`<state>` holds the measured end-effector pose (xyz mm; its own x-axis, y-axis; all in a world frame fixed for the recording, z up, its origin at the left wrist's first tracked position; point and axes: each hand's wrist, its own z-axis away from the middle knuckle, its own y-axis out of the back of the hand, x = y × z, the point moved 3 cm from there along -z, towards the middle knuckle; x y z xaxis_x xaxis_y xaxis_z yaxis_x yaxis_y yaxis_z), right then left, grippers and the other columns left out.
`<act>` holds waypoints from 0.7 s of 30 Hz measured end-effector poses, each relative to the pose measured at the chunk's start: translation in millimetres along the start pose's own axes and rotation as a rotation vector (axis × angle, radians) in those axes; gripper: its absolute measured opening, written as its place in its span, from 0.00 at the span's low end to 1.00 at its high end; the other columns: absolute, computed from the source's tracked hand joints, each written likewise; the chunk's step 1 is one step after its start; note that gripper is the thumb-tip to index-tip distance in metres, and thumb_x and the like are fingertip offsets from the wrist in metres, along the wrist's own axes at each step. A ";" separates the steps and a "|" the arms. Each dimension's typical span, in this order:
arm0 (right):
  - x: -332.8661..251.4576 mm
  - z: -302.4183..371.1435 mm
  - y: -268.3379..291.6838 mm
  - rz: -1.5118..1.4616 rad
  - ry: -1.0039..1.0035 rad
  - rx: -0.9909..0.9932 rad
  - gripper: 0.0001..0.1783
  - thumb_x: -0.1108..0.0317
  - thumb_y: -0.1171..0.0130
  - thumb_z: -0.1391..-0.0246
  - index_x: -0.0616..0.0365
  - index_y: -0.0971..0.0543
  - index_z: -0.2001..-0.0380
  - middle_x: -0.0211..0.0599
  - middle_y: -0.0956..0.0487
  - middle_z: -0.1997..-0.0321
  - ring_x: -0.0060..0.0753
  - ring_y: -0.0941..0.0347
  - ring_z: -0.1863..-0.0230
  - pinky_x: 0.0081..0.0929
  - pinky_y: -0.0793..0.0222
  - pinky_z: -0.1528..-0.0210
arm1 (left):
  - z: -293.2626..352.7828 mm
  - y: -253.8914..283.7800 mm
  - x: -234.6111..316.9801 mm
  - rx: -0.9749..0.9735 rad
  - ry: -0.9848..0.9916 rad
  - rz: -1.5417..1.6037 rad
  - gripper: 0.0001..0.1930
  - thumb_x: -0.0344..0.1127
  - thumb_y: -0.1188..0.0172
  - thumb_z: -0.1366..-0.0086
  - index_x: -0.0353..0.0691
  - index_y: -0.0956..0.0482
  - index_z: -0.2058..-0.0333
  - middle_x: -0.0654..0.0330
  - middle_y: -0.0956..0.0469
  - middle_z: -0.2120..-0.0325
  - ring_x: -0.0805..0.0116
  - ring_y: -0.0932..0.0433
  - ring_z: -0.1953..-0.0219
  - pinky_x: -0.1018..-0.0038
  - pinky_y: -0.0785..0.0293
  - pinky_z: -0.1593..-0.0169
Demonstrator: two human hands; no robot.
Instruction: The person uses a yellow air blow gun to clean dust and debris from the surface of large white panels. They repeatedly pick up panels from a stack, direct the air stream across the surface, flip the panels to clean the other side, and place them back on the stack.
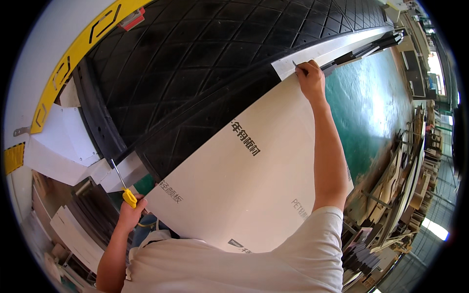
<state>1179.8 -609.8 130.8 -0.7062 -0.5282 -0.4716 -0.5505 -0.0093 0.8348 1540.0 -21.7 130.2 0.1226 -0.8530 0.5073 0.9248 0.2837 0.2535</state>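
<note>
stretching across the upper part of the view, a black counter (pixel 205 58) is scored by crossing grooves into diamonds and squares. a bright metal strip (pixel 337 48) runs along its right side, and a yellow rail (pixel 61 68) with dark slots curves past its left, with a small red block (pixel 132 19) near the rail's upper end. to the right the green floor (pixel 364 93) shines under the light. beyond it, long boards (pixel 398 190) lean and lie in a crowded heap, and dark panels (pixel 364 259) sit in a tight stack below. on the left, below a pale metal housing (pixel 61 134), more dark sheets (pixel 93 210) stand close together beside a white panel (pixel 73 234).

a large white board (pixel 220 200) with dark printing lies between the counter and the person's pale shirt (pixel 234 266) – one long edge slants across the dark surface, from the left hand up to the right. the left hand (pixel 132 213) is wrapped around the yellow handle of a screwdriver (pixel 129 197), its shaft pointing up and away, right beside the board's left corner. the right hand (pixel 311 77) is at the upper corner, fingers pinched on a thin dark piece – too small to identify; whether they grasp the board too, i cannot tell.
</note>
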 end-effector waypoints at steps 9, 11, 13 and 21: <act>-132.3 111.5 -36.9 -0.218 0.244 -0.243 0.05 0.77 0.39 0.48 0.56 0.16 0.69 0.37 0.22 0.65 0.46 0.22 0.62 0.38 0.24 0.61 | -5.6 3.5 -16.7 0.010 0.021 0.038 0.14 0.35 0.36 0.31 0.32 0.22 0.52 0.62 0.20 0.69 0.77 0.23 0.73 0.79 0.27 0.68; -127.7 106.6 -33.3 -0.256 0.207 -0.249 0.05 0.76 0.37 0.47 0.58 0.16 0.67 0.39 0.22 0.66 0.43 0.22 0.64 0.34 0.25 0.63 | -6.2 3.5 -20.3 0.004 0.020 0.035 0.14 0.35 0.37 0.31 0.32 0.22 0.51 0.63 0.21 0.70 0.78 0.24 0.74 0.79 0.29 0.69; -107.2 86.0 -28.8 -0.275 0.046 -0.207 0.06 0.75 0.36 0.45 0.61 0.15 0.64 0.40 0.21 0.66 0.38 0.21 0.65 0.31 0.25 0.64 | -4.7 1.1 -15.9 0.011 0.000 0.055 0.14 0.35 0.37 0.31 0.33 0.22 0.51 0.64 0.21 0.70 0.79 0.25 0.75 0.80 0.31 0.71; -65.2 59.8 -11.1 -0.178 -0.038 -0.123 0.10 0.72 0.36 0.43 0.61 0.15 0.58 0.40 0.21 0.64 0.41 0.22 0.64 0.34 0.26 0.58 | 0.3 -2.9 -12.2 0.036 0.042 0.048 0.13 0.36 0.38 0.29 0.34 0.22 0.52 0.66 0.22 0.71 0.81 0.27 0.76 0.82 0.35 0.73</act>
<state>1205.3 -524.5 135.3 -0.6204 -0.4769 -0.6227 -0.6109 -0.2041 0.7650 1535.7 -11.9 123.6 0.1816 -0.8554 0.4850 0.9040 0.3394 0.2601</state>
